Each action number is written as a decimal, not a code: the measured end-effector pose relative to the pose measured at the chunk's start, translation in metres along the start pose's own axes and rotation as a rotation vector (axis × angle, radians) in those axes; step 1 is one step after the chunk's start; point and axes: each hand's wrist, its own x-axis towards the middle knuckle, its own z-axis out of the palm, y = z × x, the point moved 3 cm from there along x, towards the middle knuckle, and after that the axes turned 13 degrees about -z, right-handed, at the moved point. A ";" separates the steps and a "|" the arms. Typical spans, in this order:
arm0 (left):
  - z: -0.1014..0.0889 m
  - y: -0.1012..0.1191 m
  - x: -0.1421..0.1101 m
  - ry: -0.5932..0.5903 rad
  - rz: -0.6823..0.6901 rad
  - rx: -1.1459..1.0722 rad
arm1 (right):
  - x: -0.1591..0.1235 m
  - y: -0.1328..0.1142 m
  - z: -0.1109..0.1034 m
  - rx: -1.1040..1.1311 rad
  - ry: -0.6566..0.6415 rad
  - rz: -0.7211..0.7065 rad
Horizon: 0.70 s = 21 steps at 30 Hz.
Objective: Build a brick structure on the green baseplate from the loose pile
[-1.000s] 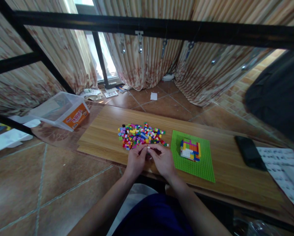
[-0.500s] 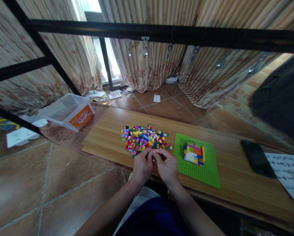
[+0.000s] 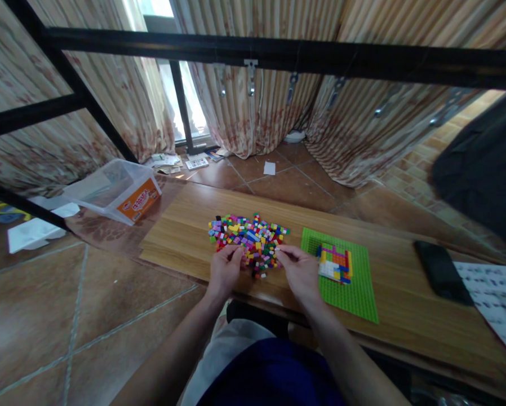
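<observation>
A heap of small, mixed-colour building bricks [image 3: 248, 234] lies on the wooden board. My left hand [image 3: 225, 272] is at the heap's near left edge, thumb and forefinger closed together; whatever is between them is too small to make out. On the heap's right side, my right hand [image 3: 300, 272] pinches a small white brick [image 3: 278, 250] between thumb and fingertips. Just right of that hand, a green baseplate [image 3: 363, 301] carries a low multicoloured brick build [image 3: 335, 264] with white, red, yellow and blue parts. My right hand partly covers the baseplate's left edge.
A black phone [image 3: 441, 272] and a printed sheet [image 3: 496, 299] lie at the board's right. Beyond the left end stands a clear plastic box [image 3: 121, 192] with an orange label. A black metal bar [image 3: 253, 48] crosses in front of the curtains.
My hands, together in front of the heap half a second ago, have parted. The left moved left and the right moved right and slightly forward, uncovering the near bricks.
</observation>
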 end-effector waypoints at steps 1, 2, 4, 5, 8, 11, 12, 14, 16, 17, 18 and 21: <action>-0.003 0.004 0.004 0.008 0.045 0.078 | 0.004 -0.001 0.000 -0.076 -0.034 -0.046; -0.005 0.008 0.007 0.023 0.103 0.171 | 0.008 -0.001 0.001 -0.147 -0.069 -0.085; -0.008 0.015 0.013 0.072 0.227 0.363 | 0.014 -0.002 0.007 -0.267 -0.134 -0.148; -0.009 0.018 0.016 0.102 0.279 0.450 | 0.017 -0.002 0.011 -0.315 -0.168 -0.174; -0.011 0.022 0.023 0.157 0.350 0.653 | 0.023 -0.002 0.020 -0.422 -0.236 -0.233; -0.012 0.024 0.026 0.200 0.368 0.810 | 0.026 -0.002 0.023 -0.482 -0.254 -0.265; -0.013 0.026 0.027 0.223 0.371 0.844 | 0.026 -0.003 0.022 -0.492 -0.252 -0.276; -0.016 0.030 0.029 0.266 0.379 0.894 | 0.025 -0.005 0.019 -0.493 -0.235 -0.297; -0.018 0.036 0.033 0.295 0.397 0.943 | 0.022 -0.006 0.014 -0.465 -0.211 -0.310; -0.019 0.039 0.036 0.304 0.407 0.979 | 0.020 -0.007 0.012 -0.447 -0.198 -0.312; -0.019 0.042 0.040 0.307 0.417 1.021 | 0.018 -0.007 0.011 -0.433 -0.187 -0.314; -0.018 0.050 0.053 0.286 0.446 1.169 | 0.014 -0.006 0.007 -0.427 -0.174 -0.316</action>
